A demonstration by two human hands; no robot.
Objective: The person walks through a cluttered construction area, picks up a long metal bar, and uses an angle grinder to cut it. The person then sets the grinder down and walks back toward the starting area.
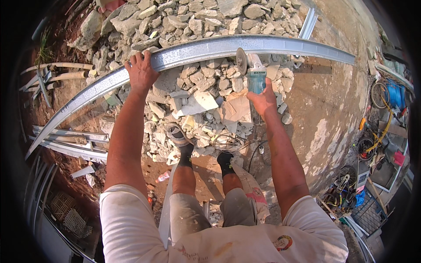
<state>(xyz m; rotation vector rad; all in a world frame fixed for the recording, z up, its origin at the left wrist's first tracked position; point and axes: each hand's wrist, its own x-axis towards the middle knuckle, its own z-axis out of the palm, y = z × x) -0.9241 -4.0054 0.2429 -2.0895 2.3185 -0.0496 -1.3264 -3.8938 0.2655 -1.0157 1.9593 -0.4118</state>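
White shirt and grey shorts fill the lower frame; both forearms reach up from them. Left hand (141, 70) is closed over the near edge of a long galvanised steel channel (210, 49), fingers wrapped across its top, pressing it down. Right hand (263, 100) grips the teal body of an angle grinder (253, 75), fist tight; the grinder disc (241, 61) stands on edge, touching the channel's near edge, well to the right of the left hand.

Channel lies across a rubble pile (197, 101), bowed by the lens, running from lower left to upper right. Its right end overhangs bare concrete floor (324, 105); that side has open room. Its left end hangs out over red earth.

Feet in dark socks and sandals (180, 136) stand on the rubble's near slope, just under the channel. A cable (252, 153) trails over the stones by the right foot.

More steel sections (70, 140) lie stacked at left, pale pipes (57, 72) above them. Bicycles and clutter (372, 144) crowd the far right edge, well apart from the work.
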